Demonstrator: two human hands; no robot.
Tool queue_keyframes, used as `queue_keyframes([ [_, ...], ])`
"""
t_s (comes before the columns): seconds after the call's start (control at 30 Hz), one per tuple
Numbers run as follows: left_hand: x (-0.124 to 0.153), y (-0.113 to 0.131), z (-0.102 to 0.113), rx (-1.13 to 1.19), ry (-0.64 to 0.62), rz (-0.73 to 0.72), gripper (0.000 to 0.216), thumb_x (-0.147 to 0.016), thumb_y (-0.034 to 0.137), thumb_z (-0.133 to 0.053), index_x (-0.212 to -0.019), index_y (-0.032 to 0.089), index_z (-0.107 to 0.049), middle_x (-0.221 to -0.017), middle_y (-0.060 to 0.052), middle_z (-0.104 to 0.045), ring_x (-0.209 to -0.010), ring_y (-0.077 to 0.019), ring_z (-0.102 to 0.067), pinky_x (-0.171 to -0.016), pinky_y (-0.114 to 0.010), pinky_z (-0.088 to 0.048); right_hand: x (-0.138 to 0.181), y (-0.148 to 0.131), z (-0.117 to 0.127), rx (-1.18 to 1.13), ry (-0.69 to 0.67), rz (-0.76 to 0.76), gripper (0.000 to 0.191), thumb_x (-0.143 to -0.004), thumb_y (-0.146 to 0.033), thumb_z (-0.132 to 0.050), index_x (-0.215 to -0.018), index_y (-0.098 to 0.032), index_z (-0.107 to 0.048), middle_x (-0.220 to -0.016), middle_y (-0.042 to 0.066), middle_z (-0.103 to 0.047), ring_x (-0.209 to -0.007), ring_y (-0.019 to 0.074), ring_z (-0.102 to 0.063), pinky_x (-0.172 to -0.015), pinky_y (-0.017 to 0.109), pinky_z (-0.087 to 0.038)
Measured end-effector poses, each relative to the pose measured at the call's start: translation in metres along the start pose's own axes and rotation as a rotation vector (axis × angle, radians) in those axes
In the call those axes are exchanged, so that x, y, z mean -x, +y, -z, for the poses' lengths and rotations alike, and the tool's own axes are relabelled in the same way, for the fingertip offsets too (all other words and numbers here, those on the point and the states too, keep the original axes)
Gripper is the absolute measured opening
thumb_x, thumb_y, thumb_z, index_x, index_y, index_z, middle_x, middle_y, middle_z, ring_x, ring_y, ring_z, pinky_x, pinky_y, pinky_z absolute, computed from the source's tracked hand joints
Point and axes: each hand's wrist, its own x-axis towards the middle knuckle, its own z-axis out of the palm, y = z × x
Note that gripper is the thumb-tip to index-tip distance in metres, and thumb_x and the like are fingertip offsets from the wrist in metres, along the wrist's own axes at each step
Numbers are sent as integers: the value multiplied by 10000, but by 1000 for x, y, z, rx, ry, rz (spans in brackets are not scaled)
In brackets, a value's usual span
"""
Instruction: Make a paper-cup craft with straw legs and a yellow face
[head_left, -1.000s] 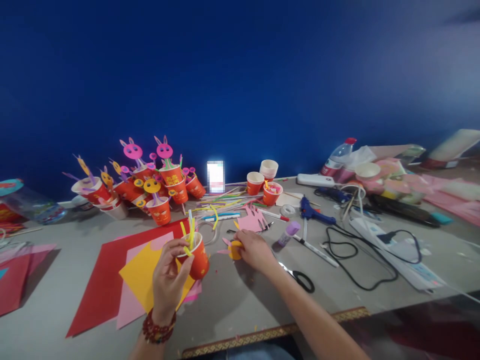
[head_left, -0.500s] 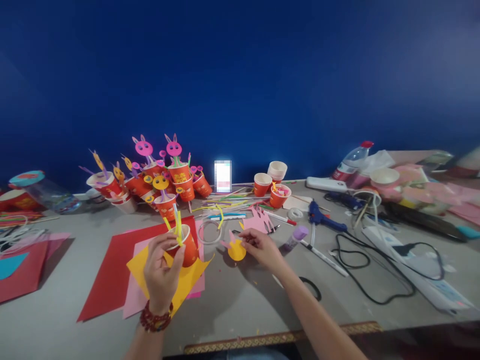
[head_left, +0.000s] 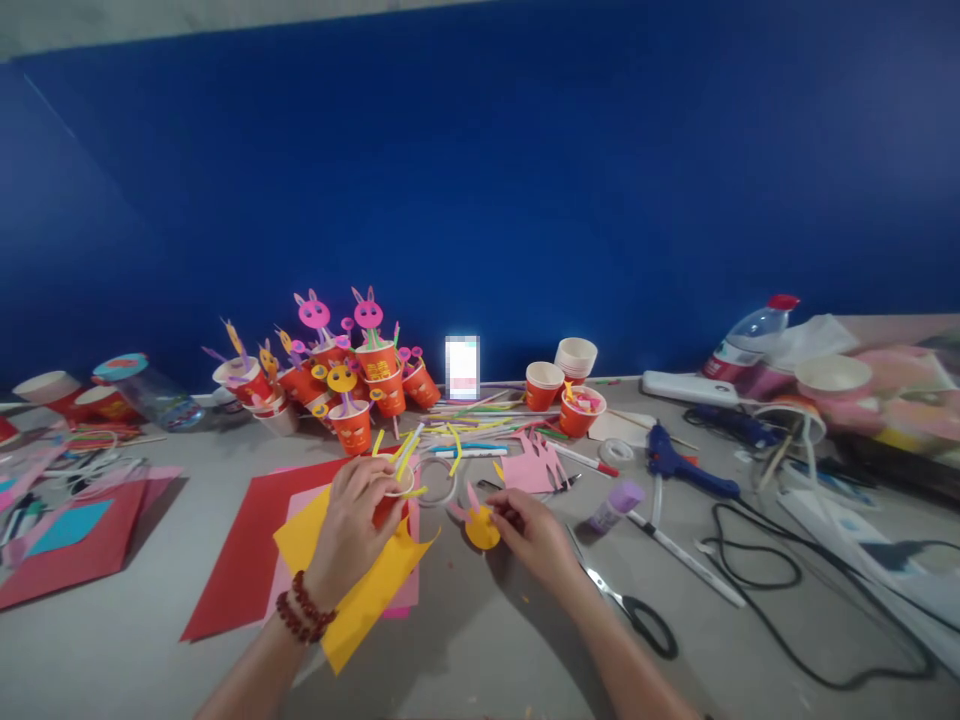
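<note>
Left hand (head_left: 352,520) gripped a red cup (head_left: 391,503), yellow strips already in it, over the yellow sheet (head_left: 360,600). Right hand (head_left: 536,535) pinched a yellow rabbit face (head_left: 481,527) just right of that sheet, seemingly not yet mounted, unlike the finished cups (head_left: 352,400) behind the sheet.

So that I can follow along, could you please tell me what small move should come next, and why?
Probably lift the yellow cutout with the right hand toward the cup: that hand touches the cutout lying on the table, while the left hand grips the cup.
</note>
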Motion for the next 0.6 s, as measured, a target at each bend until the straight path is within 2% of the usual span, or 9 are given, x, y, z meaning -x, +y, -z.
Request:
queue_keyframes([
  [0.1, 0, 2, -4, -64, 46, -50, 85, -884, 166, -613, -950, 217, -632, -1068, -87, -663, -1104, -283, -583, -1035, -510, -439, 1, -1, 1, 43, -14, 6, 193, -861, -224, -530, -992, -210, -671, -861, 45, -691, -767, 203, -632, -712, 307, -495],
  [0.33, 6, 5, -8, -113, 115, -122, 134, -868, 134, -642, -961, 230, -651, -1000, -63, -705, -1048, -261, -601, -1064, -497, -403, 2, 2, -1, 60, -28, 26, 219, -847, -201, -511, -987, -212, -678, -880, 42, -694, -775, 199, -633, -718, 299, -488],
  [0.47, 9, 7, -6, -134, 102, -130, 106, -878, 151, -642, -949, 229, -651, -905, -43, -721, -938, -245, -607, -1051, -479, -385, 2, 1, 0, 52, -23, 3, 210, -843, -201, -516, -978, -205, -677, -876, 47, -697, -771, 201, -631, -717, 305, -493],
  [0.6, 7, 8, -3, -220, 36, -104, 84, -901, 169, -608, -931, 231, -655, -879, -44, -725, -910, -255, -596, -1044, -487, -352, 1, 1, 0, 45, -27, -5, 212, -841, -199, -520, -978, -202, -681, -883, 52, -707, -772, 203, -636, -708, 306, -498],
])
